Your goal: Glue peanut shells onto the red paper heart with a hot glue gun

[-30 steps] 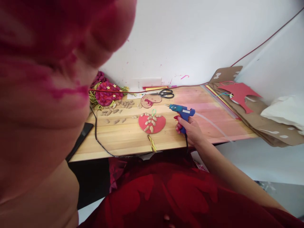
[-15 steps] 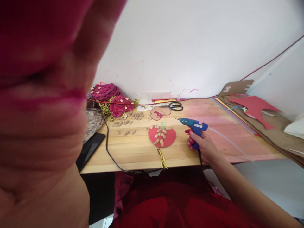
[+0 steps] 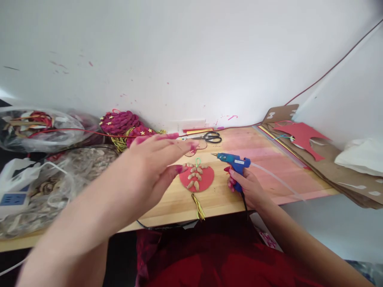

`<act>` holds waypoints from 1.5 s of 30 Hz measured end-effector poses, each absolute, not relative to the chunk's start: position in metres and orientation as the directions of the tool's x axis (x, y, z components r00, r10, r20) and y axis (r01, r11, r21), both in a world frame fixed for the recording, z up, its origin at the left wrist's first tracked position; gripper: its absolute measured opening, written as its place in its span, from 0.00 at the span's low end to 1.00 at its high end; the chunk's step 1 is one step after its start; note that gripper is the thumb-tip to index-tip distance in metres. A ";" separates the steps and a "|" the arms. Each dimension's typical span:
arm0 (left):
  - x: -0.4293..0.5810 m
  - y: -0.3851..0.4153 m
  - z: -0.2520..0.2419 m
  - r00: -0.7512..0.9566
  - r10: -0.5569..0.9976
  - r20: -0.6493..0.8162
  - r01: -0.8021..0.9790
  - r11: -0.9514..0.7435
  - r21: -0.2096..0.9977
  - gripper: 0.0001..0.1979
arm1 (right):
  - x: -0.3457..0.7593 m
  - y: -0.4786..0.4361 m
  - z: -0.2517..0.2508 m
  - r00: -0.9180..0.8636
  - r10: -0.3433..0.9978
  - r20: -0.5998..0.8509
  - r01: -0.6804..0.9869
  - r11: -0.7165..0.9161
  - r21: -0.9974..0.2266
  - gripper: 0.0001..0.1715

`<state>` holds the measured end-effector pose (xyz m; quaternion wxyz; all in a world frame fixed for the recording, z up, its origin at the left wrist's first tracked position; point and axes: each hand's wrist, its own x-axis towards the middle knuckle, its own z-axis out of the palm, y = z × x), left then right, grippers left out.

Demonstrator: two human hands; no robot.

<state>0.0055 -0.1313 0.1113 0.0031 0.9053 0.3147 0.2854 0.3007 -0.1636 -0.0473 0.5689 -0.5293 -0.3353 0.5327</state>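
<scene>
A blue hot glue gun (image 3: 234, 160) is in my right hand (image 3: 245, 184), its nozzle pointing left and a clear glue stick trailing from its back. My left hand (image 3: 152, 167) is raised over the table with fingers stretched out and nothing in them, its thumb tip near the card's left edge. On the table lies a red card cutout (image 3: 206, 179) with a green loop at its top and a yellow-and-dark tassel (image 3: 198, 207) at its bottom. Several peanuts (image 3: 196, 175) sit on the card in a leaf-like pattern. The loose peanuts on the left are hidden behind my left hand.
Black scissors (image 3: 213, 137) lie near the wall. At the back left are purple braided ornaments (image 3: 121, 123) with stars. Clear bags (image 3: 98, 159) and a white power strip (image 3: 14, 187) stand farther left. Cardboard with red card scraps (image 3: 302, 137) lies right.
My left hand has come down from close before the camera to above the table, left of the red card. The view has shifted slightly; my right hand still holds the glue gun.
</scene>
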 end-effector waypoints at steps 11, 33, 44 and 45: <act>0.003 -0.064 0.053 0.518 0.828 0.215 0.802 -0.557 0.215 0.15 | 0.303 -0.164 -0.052 0.220 0.957 -0.191 -0.209 -0.145 -0.967 0.25; 0.003 -0.005 -0.010 0.616 0.788 -0.007 0.702 -0.545 0.459 0.11 | 0.300 -0.166 -0.046 0.220 0.946 -0.236 -0.041 -0.232 -0.972 0.25; -0.007 -0.008 -0.020 0.688 0.725 -0.034 0.686 -0.634 0.358 0.08 | 0.291 -0.162 -0.013 0.154 0.965 -0.211 0.114 -0.229 -0.967 0.25; -0.006 -0.009 -0.020 0.683 0.730 -0.034 0.692 -0.632 0.348 0.09 | 0.289 -0.161 -0.009 0.140 0.973 -0.185 0.167 -0.207 -0.964 0.25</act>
